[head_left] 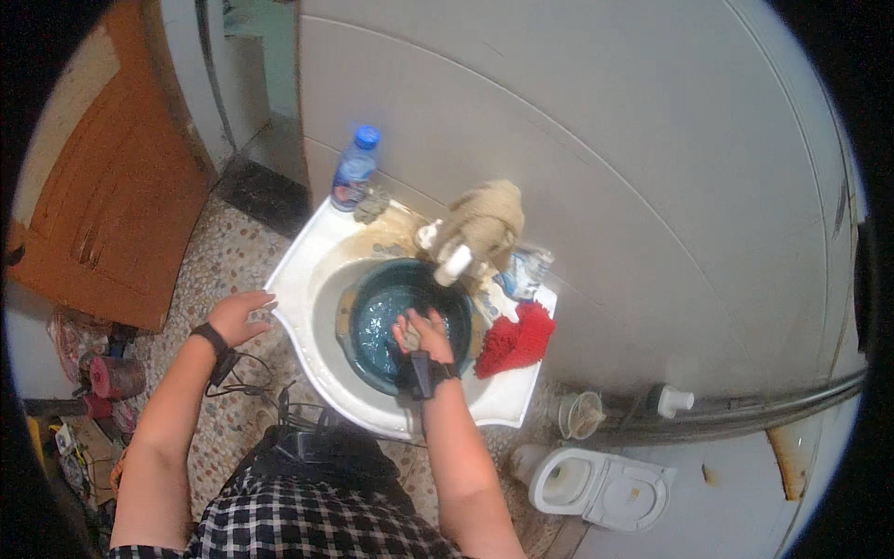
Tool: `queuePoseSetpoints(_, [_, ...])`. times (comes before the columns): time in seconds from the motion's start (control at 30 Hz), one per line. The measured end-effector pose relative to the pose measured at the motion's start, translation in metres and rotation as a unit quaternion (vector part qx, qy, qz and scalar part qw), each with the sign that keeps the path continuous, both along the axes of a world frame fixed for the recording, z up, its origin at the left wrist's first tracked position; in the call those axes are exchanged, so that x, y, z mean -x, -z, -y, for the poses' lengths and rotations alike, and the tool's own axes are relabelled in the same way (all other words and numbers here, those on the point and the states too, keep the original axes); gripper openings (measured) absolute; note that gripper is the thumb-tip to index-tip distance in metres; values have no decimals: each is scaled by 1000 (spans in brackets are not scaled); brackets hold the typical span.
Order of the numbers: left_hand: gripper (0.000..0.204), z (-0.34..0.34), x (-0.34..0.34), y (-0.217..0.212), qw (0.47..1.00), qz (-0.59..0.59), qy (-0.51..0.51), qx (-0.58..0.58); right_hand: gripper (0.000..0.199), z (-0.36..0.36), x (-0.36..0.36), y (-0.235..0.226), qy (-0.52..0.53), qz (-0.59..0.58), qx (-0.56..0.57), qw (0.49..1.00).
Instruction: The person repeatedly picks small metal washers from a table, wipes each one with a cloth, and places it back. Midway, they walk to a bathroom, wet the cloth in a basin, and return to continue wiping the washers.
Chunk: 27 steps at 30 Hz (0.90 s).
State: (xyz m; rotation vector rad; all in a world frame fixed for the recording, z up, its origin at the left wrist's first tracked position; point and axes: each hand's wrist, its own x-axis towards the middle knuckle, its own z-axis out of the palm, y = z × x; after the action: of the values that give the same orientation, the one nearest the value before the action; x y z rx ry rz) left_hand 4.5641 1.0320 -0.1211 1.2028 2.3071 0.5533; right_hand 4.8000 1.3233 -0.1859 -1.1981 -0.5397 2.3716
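A dark teal bucket (372, 373) with water in it stands in the white washbasin (321, 373). Over the water, my right hand (430, 337) is turned partly palm up, its fingers curled round a small greyish lump that I cannot make out. My left hand (244, 317) is at the basin's left edge with its fingers stretched out, the tips at the rim. Above the bucket is a tap (453, 265), with a beige cloth (484, 221) draped over it. A red chenille cloth (517, 340) lies on the basin's right corner.
On the basin's back left corner stand a blue-capped bottle (356, 170) and a grey scourer-like wad (372, 205). A blue-and-white packet (527, 272) lies at the back right. A toilet (601, 486) and a small bin (581, 415) are to the right; a wooden door (116, 205) is at the left.
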Motion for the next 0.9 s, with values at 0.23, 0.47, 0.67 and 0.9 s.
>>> queuePoseSetpoints(0.23, [39,239,8,51,976,77,-206,4,40,24,-11,-23,-32,89,-177,980])
queuePoseSetpoints(0.47, [41,570,-7,133,887,101,-274,357,66,52,3,-24,88,207,-254,941])
queuePoseSetpoints(0.67, [33,652,-6,140,858,146,-251,423,59,90,30,-39,250,172,-217,928])
queuePoseSetpoints(0.9, [26,489,87,135,950,53,-143,271,57,84,43,-37,242,167,-178,939])
